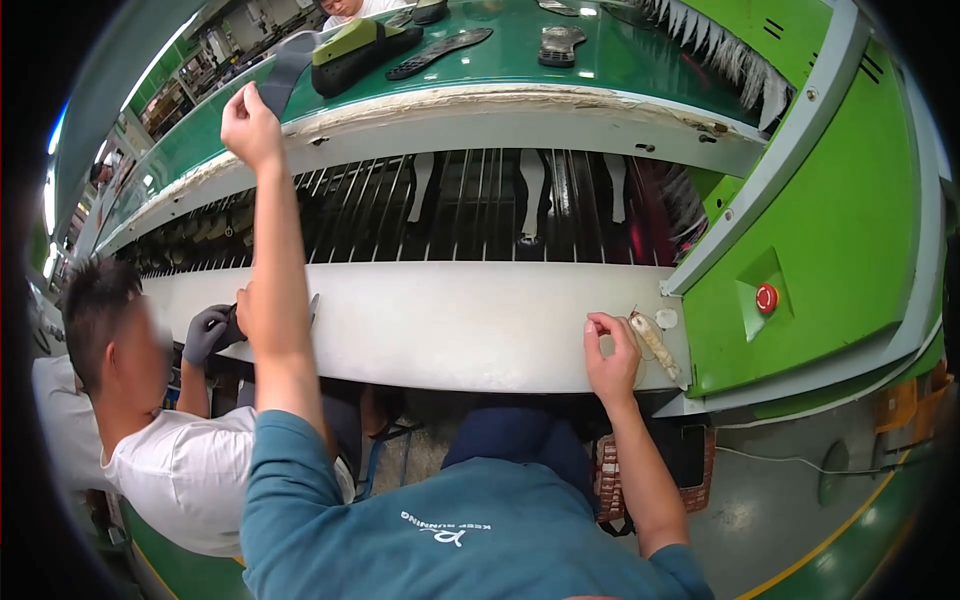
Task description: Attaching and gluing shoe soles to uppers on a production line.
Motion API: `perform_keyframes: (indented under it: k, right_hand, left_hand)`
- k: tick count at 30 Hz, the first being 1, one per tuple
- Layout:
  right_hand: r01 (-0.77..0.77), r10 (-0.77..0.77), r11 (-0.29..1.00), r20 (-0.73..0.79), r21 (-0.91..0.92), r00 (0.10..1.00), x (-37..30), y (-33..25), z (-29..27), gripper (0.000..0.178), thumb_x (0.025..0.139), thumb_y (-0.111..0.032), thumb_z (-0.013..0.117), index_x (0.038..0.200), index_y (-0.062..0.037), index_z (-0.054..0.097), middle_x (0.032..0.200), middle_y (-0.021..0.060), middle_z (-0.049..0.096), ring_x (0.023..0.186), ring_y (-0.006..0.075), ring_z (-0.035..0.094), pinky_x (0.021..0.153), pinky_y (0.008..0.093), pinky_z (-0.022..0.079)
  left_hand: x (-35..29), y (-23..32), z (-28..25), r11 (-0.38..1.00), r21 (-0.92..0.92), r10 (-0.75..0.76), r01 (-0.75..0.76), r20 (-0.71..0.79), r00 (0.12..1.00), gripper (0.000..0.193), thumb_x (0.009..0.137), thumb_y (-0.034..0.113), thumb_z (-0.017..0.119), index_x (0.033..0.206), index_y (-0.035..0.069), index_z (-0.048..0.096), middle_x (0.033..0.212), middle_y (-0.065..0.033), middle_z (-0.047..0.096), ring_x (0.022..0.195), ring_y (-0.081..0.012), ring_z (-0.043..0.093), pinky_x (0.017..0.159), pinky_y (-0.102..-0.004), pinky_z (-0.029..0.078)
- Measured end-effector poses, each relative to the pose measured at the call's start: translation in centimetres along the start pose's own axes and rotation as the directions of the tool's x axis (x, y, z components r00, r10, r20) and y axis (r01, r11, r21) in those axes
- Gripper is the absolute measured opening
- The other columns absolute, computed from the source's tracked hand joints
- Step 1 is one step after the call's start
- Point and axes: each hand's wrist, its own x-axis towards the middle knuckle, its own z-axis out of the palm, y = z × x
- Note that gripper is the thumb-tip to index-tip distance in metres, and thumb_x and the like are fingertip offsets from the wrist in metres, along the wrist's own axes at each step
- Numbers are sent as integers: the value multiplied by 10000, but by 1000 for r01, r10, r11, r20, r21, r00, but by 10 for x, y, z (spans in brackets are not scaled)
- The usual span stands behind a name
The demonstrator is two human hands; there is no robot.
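My left hand is raised over the near edge of the green table, its fingers closed on the lower end of a dark grey, flat, sole-shaped piece. The piece tilts up and to the right, beside a black shoe upper on a green last. My right hand is low over the right end of the white ledge, fingers loosely bent, with no object visible in it. Close by its fingertips lies a cream-coloured wrapped stick with thin thread around it.
Shoe soles lie on the green tabletop. Below, a rod conveyor carries dark soles with pale strips. A green machine housing with a red button stands right. At left sits a co-worker with a grey-gloved hand.
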Motion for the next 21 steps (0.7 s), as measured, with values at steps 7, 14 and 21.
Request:
perform_keyframes:
  k: [7,14,21]
  right_hand:
    - [-229,88,603,222,764,971,34,-95,5,527,1137,-324,594,1519,18,470,1236,103,675,1090,185,664,965,353,542]
    - [-425,288,471,321,773,902,34,-97,-5,291,1143,-180,602,1370,3,607,1297,64,703,1133,111,645,1020,286,516]
    - [-499,96,544,540,675,836,-7,-100,-7,395,1124,-257,655,1388,35,626,1259,51,713,1107,107,645,993,278,519]
  left_hand:
    - [-259,194,-98,983,-85,-140,160,200,970,159,1103,91,648,1124,-58,698,1157,-129,745,1023,-169,686,962,-302,540]
    - [-362,229,-139,477,-153,-323,866,885,334,565,1157,399,517,1523,-30,494,1362,-184,681,1270,-266,672,1146,-444,498]
    - [-318,244,-102,41,12,-197,999,980,-3,1192,1012,871,34,1330,-108,634,1074,-280,767,983,-355,773,941,-458,637]
